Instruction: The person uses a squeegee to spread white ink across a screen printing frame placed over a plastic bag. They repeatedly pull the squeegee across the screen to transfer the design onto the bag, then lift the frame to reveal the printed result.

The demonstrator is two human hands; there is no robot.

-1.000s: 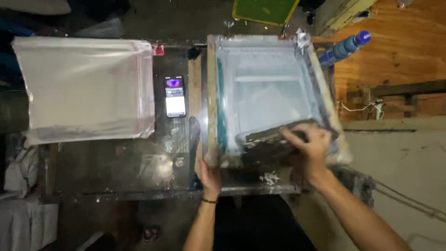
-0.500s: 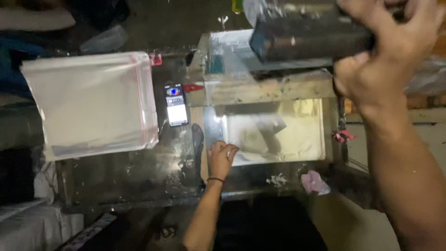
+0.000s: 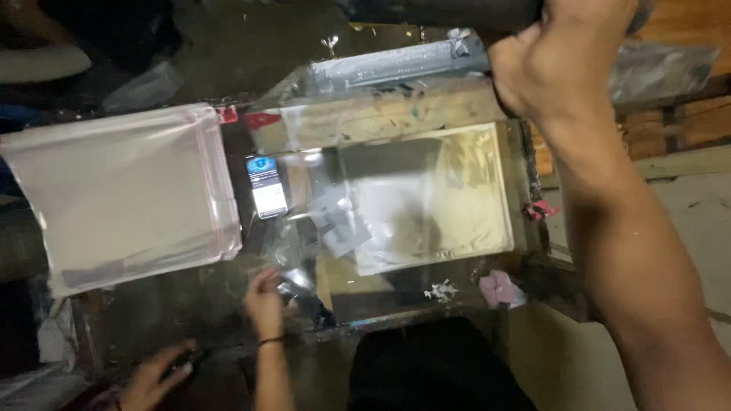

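Fingers (image 3: 268,283) of the left hand (image 3: 264,303) pinch the near-left corner of a clear plastic bag (image 3: 411,205) lying on the worktable (image 3: 190,312) under the raised wooden screen frame (image 3: 396,114), while the right hand (image 3: 560,65) is clenched around a dark squeegee handle (image 3: 457,11) held high at the far edge. Left of the bag, a lit phone (image 3: 266,185) lies flat, and beyond it a stack of clear bags (image 3: 122,194) covers the table's left end. Another person's hand (image 3: 156,373) shows at the near-left corner, and a pink rag (image 3: 499,288) sits at the near-right edge.
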